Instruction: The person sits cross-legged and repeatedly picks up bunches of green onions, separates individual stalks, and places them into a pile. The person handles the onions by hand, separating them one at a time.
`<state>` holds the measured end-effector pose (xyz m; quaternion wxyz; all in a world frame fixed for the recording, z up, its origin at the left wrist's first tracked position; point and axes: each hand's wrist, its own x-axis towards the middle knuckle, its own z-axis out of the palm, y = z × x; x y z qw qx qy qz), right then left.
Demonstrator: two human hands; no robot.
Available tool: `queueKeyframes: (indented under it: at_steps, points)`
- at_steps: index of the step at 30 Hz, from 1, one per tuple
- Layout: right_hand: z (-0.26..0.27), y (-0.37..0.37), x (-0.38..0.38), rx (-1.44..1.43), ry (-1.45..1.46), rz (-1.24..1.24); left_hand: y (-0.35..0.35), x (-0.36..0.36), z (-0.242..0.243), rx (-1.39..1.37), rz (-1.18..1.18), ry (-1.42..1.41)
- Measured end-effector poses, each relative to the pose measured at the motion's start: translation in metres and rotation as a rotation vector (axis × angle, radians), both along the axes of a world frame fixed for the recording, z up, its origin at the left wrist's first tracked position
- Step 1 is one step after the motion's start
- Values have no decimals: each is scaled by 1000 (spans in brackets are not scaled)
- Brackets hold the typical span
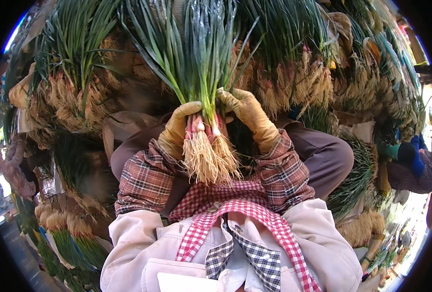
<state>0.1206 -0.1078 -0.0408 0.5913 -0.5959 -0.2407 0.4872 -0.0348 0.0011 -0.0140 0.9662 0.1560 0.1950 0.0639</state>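
Observation:
Above my lap I hold a bunch of green onions (201, 76), with red-and-white bulbs near my gloves and pale roots hanging toward my body. My left hand (177, 127), in a yellow work glove, grips the bunch from the left, its thumb across the stems just above the bulbs. On the other side my right hand (250, 113), gloved alike, closes on the stems; some of its fingers are hidden behind them. The long leaves of the bunch point away from me and overlap the leaves of the plants behind.
Piles of green onions lie ahead on the left (75, 87) and right (294, 78), roots toward me. Trimmed bundles (70, 233) rest at lower left, and another leafy bundle (354, 175) is right of my knee. Other people sit at the far left (20, 171) and far right (415, 164).

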Motion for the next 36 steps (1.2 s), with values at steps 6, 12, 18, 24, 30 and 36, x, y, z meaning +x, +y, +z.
queueKeyframes:
  at_steps: [6, 12, 18, 24, 30, 36]
  points:
    - [19, 11, -1, -314, -872, -33, 6, 3, -16, 107, -111, 1]
    - [-14, 12, -12, 51, 288, -205, -3, 7, -17, 76, -32, -67]
    - [-73, -12, -14, -343, -236, 27, -5, 10, -10, -11, -57, -252]
    - [-65, -52, 13, -374, -743, 174, -12, 7, -4, 11, -21, -215]
    - [-15, 23, -19, -34, -1274, -528, -14, 27, -28, 191, -87, 118]
    - [27, 22, 15, -340, 8, -281, -15, 58, -14, 348, -207, 62]
